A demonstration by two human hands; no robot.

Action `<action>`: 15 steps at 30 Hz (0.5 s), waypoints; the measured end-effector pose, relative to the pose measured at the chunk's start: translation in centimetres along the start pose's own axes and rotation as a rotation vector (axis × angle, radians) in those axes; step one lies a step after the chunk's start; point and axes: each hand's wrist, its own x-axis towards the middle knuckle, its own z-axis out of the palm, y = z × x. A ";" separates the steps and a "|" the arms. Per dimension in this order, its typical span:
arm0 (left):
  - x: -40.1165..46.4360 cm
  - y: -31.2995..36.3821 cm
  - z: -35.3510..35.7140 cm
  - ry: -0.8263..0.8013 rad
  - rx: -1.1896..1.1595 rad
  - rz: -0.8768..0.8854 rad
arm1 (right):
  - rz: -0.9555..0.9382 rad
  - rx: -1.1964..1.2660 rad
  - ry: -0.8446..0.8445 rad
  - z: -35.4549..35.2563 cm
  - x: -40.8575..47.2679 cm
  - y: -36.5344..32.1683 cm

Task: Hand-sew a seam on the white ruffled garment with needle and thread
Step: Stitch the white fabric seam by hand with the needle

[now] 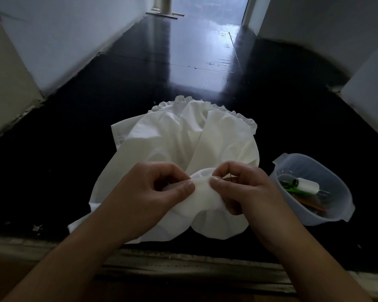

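Left hand [162, 188] pinches a fold of the garment [183, 140] taut so the right hand [242, 186], gripping the needle [230, 175], can stitch; spool [306, 185] waits in a tub [340, 216] nearby.

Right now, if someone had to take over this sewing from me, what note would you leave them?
Left hand: pinches a fold of the white garment between thumb and fingers.
Right hand: pinches the same fold from the other side; a thin needle shows by its fingers.
Garment lies bunched on the dark floor, ruffled edge away from you.
Clear tub at the right holds the white thread spool and a green item.
Done: fold gathered. No stitches can be made out.
Left: sew the seam, knot off.
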 end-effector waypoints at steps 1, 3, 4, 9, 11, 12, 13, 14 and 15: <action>0.0 0.0 0.0 -0.001 0.003 0.004 | -0.005 0.008 0.004 0.0 0.0 0.1; 0.0 -0.1 0.0 0.000 0.005 0.017 | -0.016 0.011 0.003 -0.1 0.0 0.2; 0.0 -0.1 0.0 0.002 0.007 0.025 | -0.024 0.001 -0.001 -0.2 0.0 0.2; 0.1 -0.2 0.0 0.005 0.028 0.048 | -0.103 -0.123 0.017 -0.2 -0.2 0.0; 0.1 -0.2 -0.1 -0.004 0.046 0.060 | -0.138 -0.164 0.027 0.0 -0.3 -0.1; 0.1 -0.2 -0.1 -0.019 0.047 0.065 | -0.149 -0.175 0.022 0.0 -0.4 -0.2; 0.1 0.0 0.0 -0.042 0.037 0.065 | -0.157 -0.176 0.012 0.1 -0.5 -0.3; 0.0 0.1 0.2 -0.065 0.020 0.063 | -0.163 -0.171 -0.002 0.1 -0.6 -0.3; 0.0 0.3 0.4 -0.077 0.003 0.064 | -0.169 -0.168 -0.015 0.2 -0.6 -0.3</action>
